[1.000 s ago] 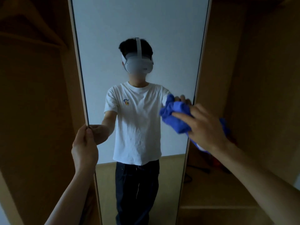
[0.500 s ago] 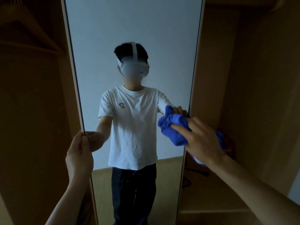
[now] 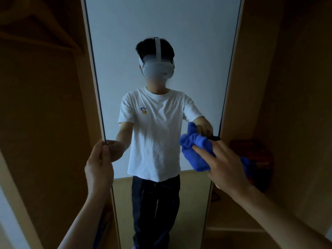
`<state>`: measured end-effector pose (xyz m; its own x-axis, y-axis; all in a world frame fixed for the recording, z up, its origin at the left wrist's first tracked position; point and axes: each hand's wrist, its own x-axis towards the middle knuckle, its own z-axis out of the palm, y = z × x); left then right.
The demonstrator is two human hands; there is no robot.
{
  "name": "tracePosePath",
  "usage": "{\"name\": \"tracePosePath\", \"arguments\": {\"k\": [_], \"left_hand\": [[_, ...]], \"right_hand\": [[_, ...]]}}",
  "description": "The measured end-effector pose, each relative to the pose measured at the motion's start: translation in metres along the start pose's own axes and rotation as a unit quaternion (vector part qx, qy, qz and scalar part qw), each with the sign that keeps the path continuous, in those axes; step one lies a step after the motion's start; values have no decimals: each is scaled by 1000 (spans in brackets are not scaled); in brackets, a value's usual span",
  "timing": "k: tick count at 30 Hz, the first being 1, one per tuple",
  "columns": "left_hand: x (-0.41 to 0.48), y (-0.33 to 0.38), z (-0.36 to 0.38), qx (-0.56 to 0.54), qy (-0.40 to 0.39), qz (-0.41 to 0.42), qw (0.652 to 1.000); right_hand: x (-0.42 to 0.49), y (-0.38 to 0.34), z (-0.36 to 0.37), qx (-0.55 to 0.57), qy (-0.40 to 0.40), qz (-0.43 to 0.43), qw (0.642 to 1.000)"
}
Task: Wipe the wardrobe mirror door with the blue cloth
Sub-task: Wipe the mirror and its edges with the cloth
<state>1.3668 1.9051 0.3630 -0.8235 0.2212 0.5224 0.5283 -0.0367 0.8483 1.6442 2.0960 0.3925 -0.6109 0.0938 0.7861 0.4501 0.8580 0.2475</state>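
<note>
Dim wooden wardrobe panels (image 3: 45,123) stood to either side of me, and between them hung the mirror door (image 3: 161,24), tall and narrow, showing my own reflection. My left grip (image 3: 98,168) pinched the door's edge, thumb on the front and fingers behind it. My right grip (image 3: 224,166) was closed on the blue cloth (image 3: 194,150), which bulged out as a bunched wad just ahead and to the left of my fingers. It sat at the glass close to the door's other edge, though I could not tell whether it fully touched. A tail of the cloth showed on the far side of that palm. Just beyond the right grip, inside the wardrobe, sat a dark reddish thing (image 3: 255,155) that I could not make out.

I judged the cloth to be soft, light and limp, so it would crumple or slide out unless it was gathered in the palm with the fingers spread over it. The door I took for stiff but free to swing, with slick, fragile glass. A push from the right grip would likely swing it away, so holding the edge level with the cloth seemed the right place to brace it. Holding the frame rather than the glass would probably leave no fresh smears.
</note>
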Motion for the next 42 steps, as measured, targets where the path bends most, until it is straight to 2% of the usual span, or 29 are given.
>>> {"name": "tracePosePath", "arguments": {"k": [9, 16, 21, 27, 30, 36, 38, 42], "left_hand": [[-2, -12, -6, 6, -29, -7, 1000], [-15, -25, -2, -23, -40, -50, 998], [-18, -31, -3, -38, -59, -60, 996], [-17, -42, -9, -39, -96, -58, 993], [-18, -47, -8, -36, -109, -68, 991], [-12, -56, -8, -14, -135, -84, 987], [-8, -58, -7, -2, -145, -83, 986], [-3, -59, -5, 23, -154, -83, 984]], "right_hand": [[33, 17, -11, 11, 65, 55, 996], [-25, -20, 33, 19, 17, 17, 1000], [-26, -23, 32, 8, -5, 2, 1000], [21, 5, 5, -23, 76, 58, 995], [4, -7, 14, -31, 48, 48, 997], [-54, -34, 34, -30, -75, 2, 997], [-46, -31, 27, -39, -84, 5, 996], [-5, -14, 7, -62, -49, 20, 997]]}}
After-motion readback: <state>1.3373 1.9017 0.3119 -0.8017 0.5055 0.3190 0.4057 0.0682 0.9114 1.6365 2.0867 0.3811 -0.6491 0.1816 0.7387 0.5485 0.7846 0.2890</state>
